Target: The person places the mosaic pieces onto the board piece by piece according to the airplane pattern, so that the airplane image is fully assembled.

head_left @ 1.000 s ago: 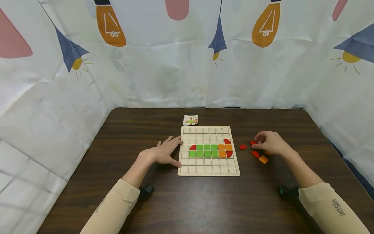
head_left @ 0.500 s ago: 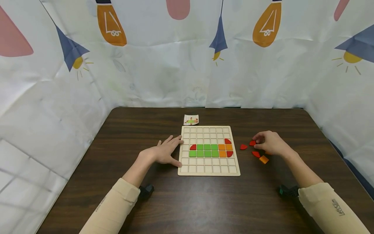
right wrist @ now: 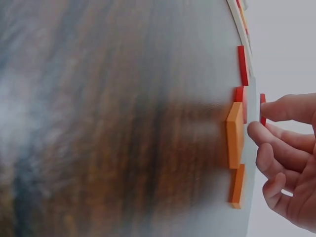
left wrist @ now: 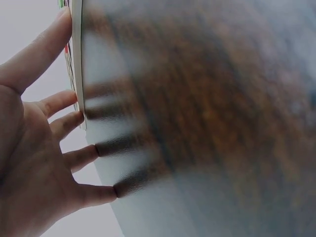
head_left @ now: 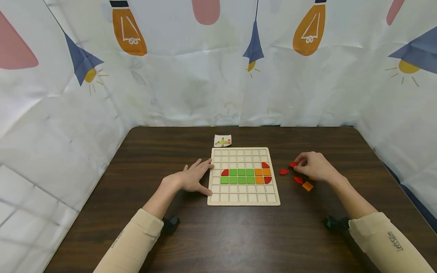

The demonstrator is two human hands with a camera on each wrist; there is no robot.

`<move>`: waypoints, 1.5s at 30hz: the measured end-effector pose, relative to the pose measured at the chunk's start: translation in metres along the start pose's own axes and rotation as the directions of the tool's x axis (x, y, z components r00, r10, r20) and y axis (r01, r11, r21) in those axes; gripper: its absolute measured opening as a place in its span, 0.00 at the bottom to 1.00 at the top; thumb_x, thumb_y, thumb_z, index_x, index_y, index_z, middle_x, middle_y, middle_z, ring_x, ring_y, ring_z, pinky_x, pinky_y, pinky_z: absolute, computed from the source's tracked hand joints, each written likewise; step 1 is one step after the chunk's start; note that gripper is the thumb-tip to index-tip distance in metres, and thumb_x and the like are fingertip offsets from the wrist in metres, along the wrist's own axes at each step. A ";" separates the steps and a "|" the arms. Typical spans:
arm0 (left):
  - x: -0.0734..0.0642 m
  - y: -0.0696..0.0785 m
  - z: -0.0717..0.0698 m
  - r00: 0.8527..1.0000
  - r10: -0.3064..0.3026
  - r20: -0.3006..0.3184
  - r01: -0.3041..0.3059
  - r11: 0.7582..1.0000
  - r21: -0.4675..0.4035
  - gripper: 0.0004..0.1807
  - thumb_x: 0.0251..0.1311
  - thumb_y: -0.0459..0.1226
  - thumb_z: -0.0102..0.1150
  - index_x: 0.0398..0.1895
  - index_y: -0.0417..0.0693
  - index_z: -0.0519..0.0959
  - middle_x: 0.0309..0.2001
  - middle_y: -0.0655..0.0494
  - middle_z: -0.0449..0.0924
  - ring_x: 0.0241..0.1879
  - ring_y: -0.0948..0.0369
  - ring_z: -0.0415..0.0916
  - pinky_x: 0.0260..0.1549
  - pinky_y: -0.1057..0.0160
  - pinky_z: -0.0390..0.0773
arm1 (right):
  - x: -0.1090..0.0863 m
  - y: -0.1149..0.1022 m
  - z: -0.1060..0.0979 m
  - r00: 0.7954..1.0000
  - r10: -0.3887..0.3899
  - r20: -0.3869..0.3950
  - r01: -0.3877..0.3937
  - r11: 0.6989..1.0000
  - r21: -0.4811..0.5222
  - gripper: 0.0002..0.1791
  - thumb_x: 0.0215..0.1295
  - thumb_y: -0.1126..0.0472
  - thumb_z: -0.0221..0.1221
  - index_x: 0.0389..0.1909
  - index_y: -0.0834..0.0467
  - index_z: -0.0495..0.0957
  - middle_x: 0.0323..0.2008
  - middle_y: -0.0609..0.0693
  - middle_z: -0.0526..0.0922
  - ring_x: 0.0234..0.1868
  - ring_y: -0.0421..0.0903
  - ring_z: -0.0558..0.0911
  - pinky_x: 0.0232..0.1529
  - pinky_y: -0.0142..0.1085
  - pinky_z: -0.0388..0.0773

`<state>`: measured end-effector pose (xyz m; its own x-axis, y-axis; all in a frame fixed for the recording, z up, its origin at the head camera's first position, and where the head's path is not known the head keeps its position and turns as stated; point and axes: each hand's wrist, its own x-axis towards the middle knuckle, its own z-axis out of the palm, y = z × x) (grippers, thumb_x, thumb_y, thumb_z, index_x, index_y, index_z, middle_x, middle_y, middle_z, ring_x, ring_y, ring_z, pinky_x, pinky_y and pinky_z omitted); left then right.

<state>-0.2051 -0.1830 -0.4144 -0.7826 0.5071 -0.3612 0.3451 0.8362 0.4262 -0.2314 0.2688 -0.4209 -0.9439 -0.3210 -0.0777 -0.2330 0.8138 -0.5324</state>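
My left hand point(head_left: 187, 177) lies with fingers spread at the left edge of a pale wooden grid board point(head_left: 225, 198), thumb and fingertips against its rim. Between thumb and fingers, my right hand point(head_left: 314, 166) pinches a red quarter-circle tile point(right wrist: 262, 109), which shows just off the tabletop in the right wrist view. Below and left of that hand lie a red tile point(head_left: 298, 180), another red tile point(head_left: 283, 171) and an orange square tile point(head_left: 307, 186). A second orange tile point(right wrist: 238, 186) is mostly hidden under the hand in the head view.
Green tiles point(head_left: 241, 179), orange tiles point(head_left: 258, 172) and red quarter-circles point(head_left: 265, 165) fill some of the board's cells. Behind the board lies a small printed pattern card point(head_left: 222, 140). The dark wooden table point(head_left: 239, 235) ends at a patterned curtain point(head_left: 211, 87).
The red quarter-circle in my right hand has gone from lying on the table to being held, a little farther left. My left hand has stayed at the board's edge.
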 end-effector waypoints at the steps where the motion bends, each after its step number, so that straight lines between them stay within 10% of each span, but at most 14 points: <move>1: 0.000 0.000 0.000 1.000 0.000 0.000 0.000 1.000 -0.002 0.52 0.59 0.55 0.73 0.81 0.49 0.56 0.83 0.50 0.37 0.81 0.45 0.30 0.69 0.27 0.37 | 0.000 -0.001 0.000 1.000 -0.005 0.001 0.005 1.000 0.002 0.13 0.67 0.60 0.66 0.46 0.66 0.82 0.35 0.51 0.84 0.30 0.45 0.80 0.32 0.40 0.78; 45: 0.001 0.003 -0.001 1.000 0.000 0.001 0.000 1.000 -0.013 0.53 0.59 0.55 0.74 0.81 0.48 0.56 0.83 0.49 0.36 0.80 0.43 0.30 0.69 0.26 0.37 | 0.040 -0.080 0.042 0.974 -0.226 0.017 0.222 0.966 0.130 0.11 0.62 0.66 0.68 0.45 0.61 0.83 0.31 0.45 0.83 0.34 0.44 0.80 0.39 0.39 0.79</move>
<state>-0.2048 -0.1805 -0.4130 -0.7819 0.5074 -0.3622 0.3384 0.8334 0.4370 -0.2405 0.1704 -0.4168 -0.8630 -0.5043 0.0306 -0.4041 0.6526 -0.6409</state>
